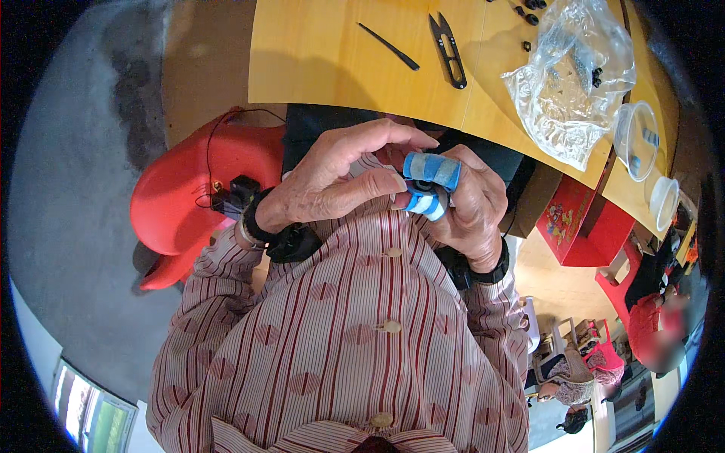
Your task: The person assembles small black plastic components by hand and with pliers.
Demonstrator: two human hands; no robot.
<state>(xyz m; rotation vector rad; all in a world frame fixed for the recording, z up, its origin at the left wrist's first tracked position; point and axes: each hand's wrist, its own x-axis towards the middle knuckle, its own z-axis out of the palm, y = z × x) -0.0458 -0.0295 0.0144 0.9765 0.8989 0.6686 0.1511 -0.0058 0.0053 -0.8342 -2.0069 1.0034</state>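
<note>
Fingers on the right hand [472,204] are wearing blue-and-white banded wraps [430,171]. The shirt [355,332] is showing cream with red stripes and pinkish dots. The far surface [325,53] is glowing honey-yellow, with black snips [448,50] lying on it, and a bright red chair [189,189] is sitting at left.

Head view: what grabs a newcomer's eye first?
Both hands meet at the centre, close to the chest: the left hand and right hand pinch a small black part, the fingers wrapped in blue-and-white tape. Behind them, a red plastic chair stands left of the yellow table. On the table lie black thread snips and a clear plastic bag of small parts.
</note>
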